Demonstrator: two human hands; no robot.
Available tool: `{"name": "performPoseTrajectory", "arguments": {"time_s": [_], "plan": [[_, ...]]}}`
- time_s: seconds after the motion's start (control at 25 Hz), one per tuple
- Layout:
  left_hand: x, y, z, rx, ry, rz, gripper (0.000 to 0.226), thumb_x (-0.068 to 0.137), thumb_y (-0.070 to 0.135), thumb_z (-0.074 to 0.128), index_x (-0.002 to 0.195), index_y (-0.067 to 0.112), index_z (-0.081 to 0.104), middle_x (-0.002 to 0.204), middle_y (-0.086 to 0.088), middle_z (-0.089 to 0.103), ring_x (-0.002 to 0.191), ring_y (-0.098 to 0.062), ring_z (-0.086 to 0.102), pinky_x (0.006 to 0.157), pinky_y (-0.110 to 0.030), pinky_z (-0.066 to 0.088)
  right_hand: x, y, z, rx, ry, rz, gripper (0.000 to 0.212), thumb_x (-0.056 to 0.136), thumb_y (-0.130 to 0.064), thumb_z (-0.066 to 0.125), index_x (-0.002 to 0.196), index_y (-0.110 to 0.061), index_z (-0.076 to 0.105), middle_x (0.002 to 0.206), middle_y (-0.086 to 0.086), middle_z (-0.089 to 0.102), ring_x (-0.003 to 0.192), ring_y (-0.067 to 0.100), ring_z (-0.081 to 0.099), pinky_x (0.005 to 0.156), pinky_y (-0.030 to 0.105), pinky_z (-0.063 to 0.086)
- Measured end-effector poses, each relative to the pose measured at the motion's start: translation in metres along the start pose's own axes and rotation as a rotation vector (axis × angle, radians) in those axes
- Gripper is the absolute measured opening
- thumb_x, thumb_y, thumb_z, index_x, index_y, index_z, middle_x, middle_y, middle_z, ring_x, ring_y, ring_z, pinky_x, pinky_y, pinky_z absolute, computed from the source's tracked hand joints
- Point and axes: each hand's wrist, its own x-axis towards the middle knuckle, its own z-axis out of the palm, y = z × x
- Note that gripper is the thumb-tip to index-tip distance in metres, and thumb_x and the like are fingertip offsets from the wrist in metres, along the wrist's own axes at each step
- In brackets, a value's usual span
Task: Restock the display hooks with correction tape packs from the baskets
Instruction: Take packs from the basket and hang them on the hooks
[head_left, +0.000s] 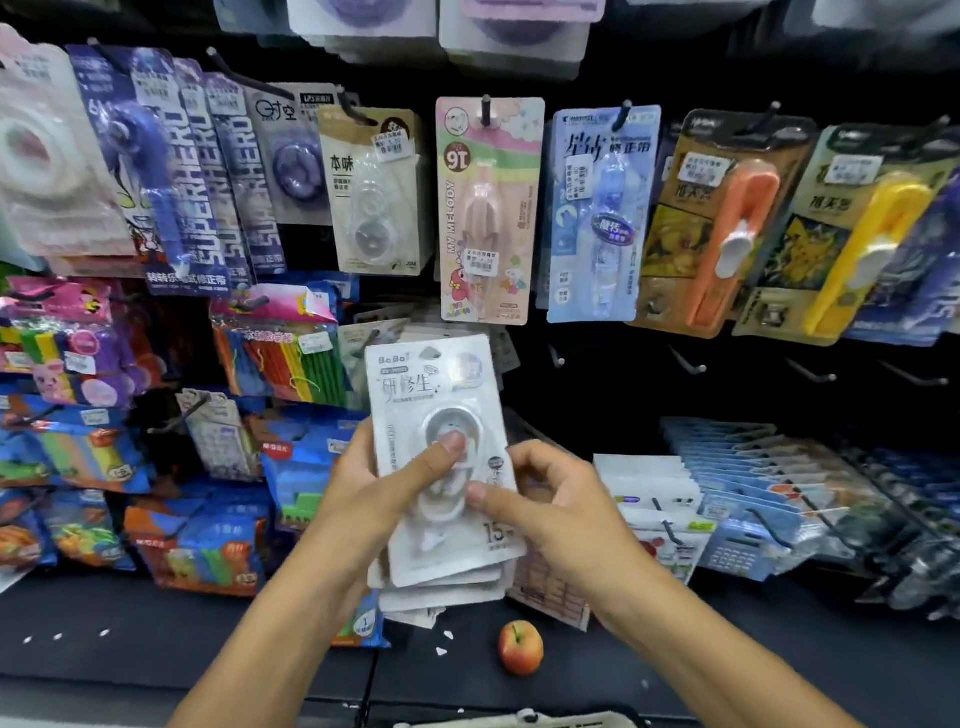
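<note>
A stack of white correction tape packs (441, 457) is held upright, long axis 12-to-6, gripped by left hand (374, 483) and pinched by right hand (550, 499); bare hooks (688, 364) lie toward 1 o'clock, judged nearer the right.

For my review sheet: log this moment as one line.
left hand: holds white pack stack | right hand: pinches front pack | empty hooks right

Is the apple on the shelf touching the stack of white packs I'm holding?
Apart. The head view shows dark shelf between the apple and the bottom of the stack of white packs.
</note>
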Motion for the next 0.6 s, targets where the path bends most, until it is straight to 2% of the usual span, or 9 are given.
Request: {"name": "performPoseTrajectory", "arguments": {"time_s": [0.08,0.16,0.24,0.36,0.48,0.6], "plan": [[-0.001,-0.001,0.006,-0.047,-0.063,-0.033,0.059,0.068,0.036,0.085,0.124,0.031,0.066,0.117,-0.002,0.076,0.107,-0.025,0.074,0.088,-0.043,0.059,0.0,-0.004,-0.019,0.147,0.065,0.05,0.016,0.086,-0.02,0.077,0.095,-0.011,0.067,0.087,0.008,0.077,0.075,0.024,0.072,0.062,0.031,0.059],[-0.002,-0.002,0.009,-0.04,-0.065,-0.039,0.058,0.07,0.024,0.083,0.125,0.029,0.066,0.118,-0.002,0.076,0.107,-0.026,0.073,0.089,-0.045,0.057,0.001,-0.006,-0.032,0.25,0.16,0.105,0.011,0.093,-0.014,0.067,0.098,-0.006,0.061,0.082,0.014,0.072,0.064,0.024,0.067,0.048,0.031,0.053],[-0.005,-0.003,0.008,-0.034,-0.028,-0.021,0.062,0.07,0.016,0.085,0.128,0.025,0.063,0.118,-0.004,0.076,0.105,-0.028,0.074,0.088,-0.045,0.057,0.002,-0.004,-0.04,0.186,0.244,0.148,0.01,0.098,-0.016,0.063,0.1,-0.007,0.058,0.076,0.012,0.072,0.054,0.022,0.064,0.04,0.029,0.046],[-0.008,0.004,0.006,-0.002,0.069,0.036,0.063,0.064,0.023,0.083,0.124,0.026,0.065,0.114,-0.002,0.077,0.102,-0.027,0.075,0.089,-0.047,0.057,-0.001,-0.001,-0.057,0.063,0.366,0.181,0.008,0.099,-0.02,0.061,0.101,-0.013,0.058,0.069,0.007,0.07,0.04,0.018,0.052,0.035,0.025,0.036],[-0.007,0.011,0.009,0.008,0.076,0.09,0.059,0.06,0.028,0.086,0.115,0.03,0.067,0.11,-0.001,0.079,0.097,-0.024,0.076,0.086,-0.045,0.058,-0.008,0.0,-0.065,-0.001,0.477,0.147,0.004,0.098,-0.02,0.062,0.098,-0.021,0.058,0.075,0.006,0.07,0.044,0.012,0.054,0.035,0.023,0.037],[-0.001,0.015,0.016,0.06,0.039,0.14,0.05,0.064,0.029,0.092,0.108,0.04,0.069,0.109,0.003,0.078,0.098,-0.021,0.076,0.084,-0.043,0.058,-0.014,0.005,-0.061,-0.035,0.523,0.137,0.01,0.096,-0.025,0.062,0.092,-0.032,0.057,0.071,-0.001,0.071,0.043,0.004,0.053,0.041,0.025,0.037]]}}
